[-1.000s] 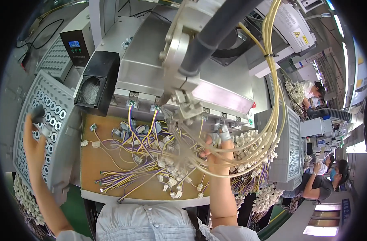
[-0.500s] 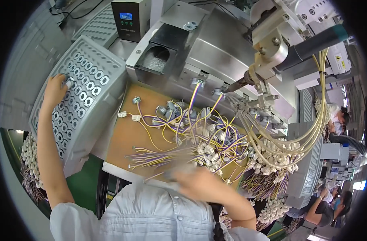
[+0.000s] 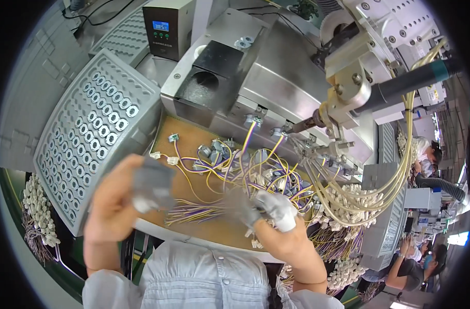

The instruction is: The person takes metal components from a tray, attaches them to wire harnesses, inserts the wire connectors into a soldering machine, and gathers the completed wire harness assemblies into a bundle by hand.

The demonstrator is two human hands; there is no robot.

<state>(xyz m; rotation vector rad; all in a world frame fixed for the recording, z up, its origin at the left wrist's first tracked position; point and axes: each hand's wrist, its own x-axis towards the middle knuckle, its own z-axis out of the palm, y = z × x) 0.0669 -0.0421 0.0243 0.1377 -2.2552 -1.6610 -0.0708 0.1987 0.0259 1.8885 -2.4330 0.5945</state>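
My left hand (image 3: 116,198) is in the air between the tray and the bench, smeared by motion. Its fingers are curled together under grey-white fingertip covers (image 3: 152,185); whatever sits between them cannot be made out. Over the right part of the wire pile my right hand (image 3: 281,232) hovers, also with grey and white fingertip covers, its thumb side blurred. Beneath and beyond it lies a tangle of yellow and purple wires (image 3: 193,212) with white connectors (image 3: 171,160). Small round grey motors (image 3: 214,152) are heaped among them. One small wired part (image 3: 173,138) lies apart at the left.
A grey tray (image 3: 137,85) of ring-faced round parts leans at the left. Behind the bench stand a metal machine (image 3: 281,56), a soldering head (image 3: 309,122) and a black box with a display (image 3: 165,31). Bundled connectors (image 3: 343,206) hang at the right; other people (image 3: 415,268) work beyond.
My left hand has left the tray and moved right and nearer to me. The right hand has shifted right and forward over the wires, turning its fingers up.
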